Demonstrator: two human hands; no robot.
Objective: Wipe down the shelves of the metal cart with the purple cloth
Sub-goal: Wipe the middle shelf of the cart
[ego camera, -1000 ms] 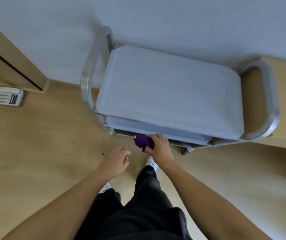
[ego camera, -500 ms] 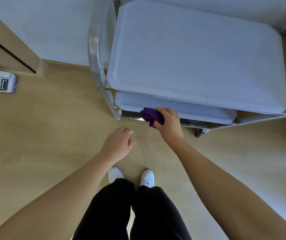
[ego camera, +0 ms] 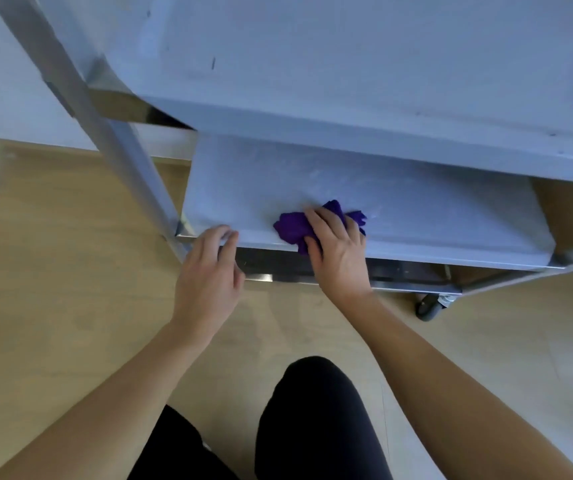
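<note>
Right hand [ego camera: 337, 252] grips the bunched purple cloth [ego camera: 290, 229], pressing it onto the lower shelf [ego camera: 416, 216] near its front edge. Left hand [ego camera: 209, 275], fingers loosely bent and holding nothing, touches that same edge beside the cart [ego camera: 80, 98] post. Top shelf [ego camera: 347, 64] overhangs above.

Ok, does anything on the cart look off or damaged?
Nothing spilled or askew. The top shelf carries a short dark mark near its left front; scratch or dirt, I cannot tell. The right hand holds the cloth on the lower shelf.
</note>
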